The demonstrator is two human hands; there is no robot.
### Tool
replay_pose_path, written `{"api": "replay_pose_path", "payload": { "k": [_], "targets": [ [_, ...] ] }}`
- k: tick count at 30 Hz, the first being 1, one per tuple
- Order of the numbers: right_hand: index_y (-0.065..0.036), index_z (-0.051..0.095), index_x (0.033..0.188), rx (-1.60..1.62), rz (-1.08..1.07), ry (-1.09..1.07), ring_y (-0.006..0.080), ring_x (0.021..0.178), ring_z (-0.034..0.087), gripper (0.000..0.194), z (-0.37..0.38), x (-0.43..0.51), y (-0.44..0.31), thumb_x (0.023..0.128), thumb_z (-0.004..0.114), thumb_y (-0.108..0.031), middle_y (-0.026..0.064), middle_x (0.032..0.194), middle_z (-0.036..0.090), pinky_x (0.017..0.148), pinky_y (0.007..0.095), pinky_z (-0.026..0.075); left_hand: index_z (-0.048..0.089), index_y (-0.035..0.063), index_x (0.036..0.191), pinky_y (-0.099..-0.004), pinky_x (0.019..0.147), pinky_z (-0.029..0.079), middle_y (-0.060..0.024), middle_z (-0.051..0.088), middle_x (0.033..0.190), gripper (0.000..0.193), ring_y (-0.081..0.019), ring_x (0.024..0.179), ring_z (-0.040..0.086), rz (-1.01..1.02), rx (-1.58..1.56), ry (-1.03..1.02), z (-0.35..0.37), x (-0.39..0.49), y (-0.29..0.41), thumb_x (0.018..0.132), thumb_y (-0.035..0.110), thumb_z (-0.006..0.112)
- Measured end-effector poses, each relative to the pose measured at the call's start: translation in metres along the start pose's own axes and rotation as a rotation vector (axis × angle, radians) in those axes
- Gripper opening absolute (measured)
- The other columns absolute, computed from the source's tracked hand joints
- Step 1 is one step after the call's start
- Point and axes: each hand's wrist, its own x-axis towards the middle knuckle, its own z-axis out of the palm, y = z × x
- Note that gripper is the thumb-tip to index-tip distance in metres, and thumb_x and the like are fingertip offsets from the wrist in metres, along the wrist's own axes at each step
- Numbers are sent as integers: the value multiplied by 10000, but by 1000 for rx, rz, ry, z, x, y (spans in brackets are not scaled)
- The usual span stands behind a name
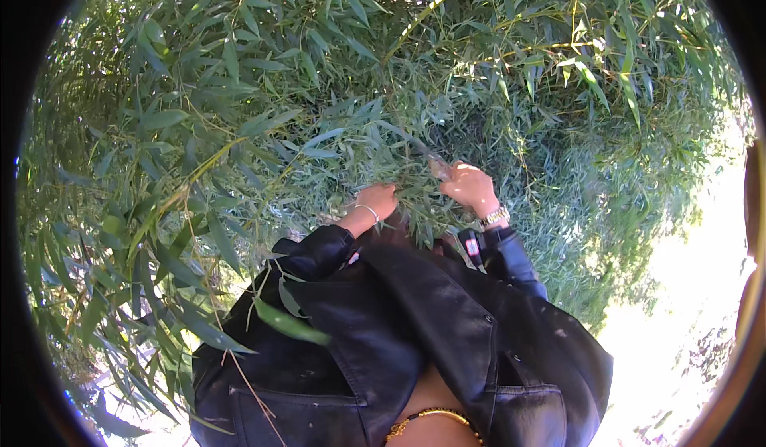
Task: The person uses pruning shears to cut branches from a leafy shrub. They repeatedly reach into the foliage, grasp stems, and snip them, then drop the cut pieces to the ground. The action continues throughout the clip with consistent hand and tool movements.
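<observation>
My left hand [377,200], with a thin bracelet at its wrist, is closed at the edge of leafy bamboo-like sprigs [422,205] in the middle of the view; its fingertips are hidden, and a stem in its grasp cannot be made out. Right of it, my right hand [470,187], with a metal watch at the wrist, is closed around the handle of a blurred bladed tool [428,153], whose dark blade points up and left into the leaves. The leafy sprigs hang between my two hands.
Dense narrow-leaved foliage [287,46] surrounds my hands above and on both sides. A thick yellow-green stem [434,7] slants across the top. Another branch [209,163] reaches in from the left, its leaves overhanging my black jacket [383,309]. Brightly lit ground [664,303] shows at the right.
</observation>
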Motion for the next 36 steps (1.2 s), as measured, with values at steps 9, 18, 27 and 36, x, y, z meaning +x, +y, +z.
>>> {"api": "replay_pose_path", "payload": {
  "k": [9, 18, 27, 36],
  "targets": [
    [-16, 711, 1036, 38, 4, -101, 353, 1054, 664, 530, 2, 56, -50, 844, 564, -487, 208, 1098, 694, 882, 388, 520, 681, 82, 1039, -419, 788, 556, -97, 608, 1067, 248, -305, 985, 640, 117, 208, 38, 36, -19, -51, 892, 260, 589],
    [-36, 733, 1033, 5, 72, -69, 333, 1049, 681, 435, -25, 46, -54, 796, 579, -367, 159, 1104, 715, 874, 373, 532, 610, 70, 1037, -469, 776, 546, -152, 651, 968, 236, -354, 931, 650, -37, 2, 60, 30, -23, -40, 919, 265, 551],
    [-33, 756, 898, -121, -116, -90, 328, 889, 724, 387, -6, 59, -62, 790, 600, -371, 185, 892, 736, 811, 390, 552, 564, 70, 1084, -498, 753, 546, -208, 650, 941, 263, -389, 866, 658, -54, 10, 60, 22, -24, -22, 935, 282, 517],
    [16, 722, 814, -141, -15, -454, 360, 837, 695, 515, 19, 59, -23, 714, 633, -482, 181, 848, 714, 748, 408, 528, 566, 106, 1088, -503, 592, 549, -212, 599, 945, 234, -403, 641, 652, -7, 63, 268, 12, -36, -34, 902, 247, 549]
  ]
}}
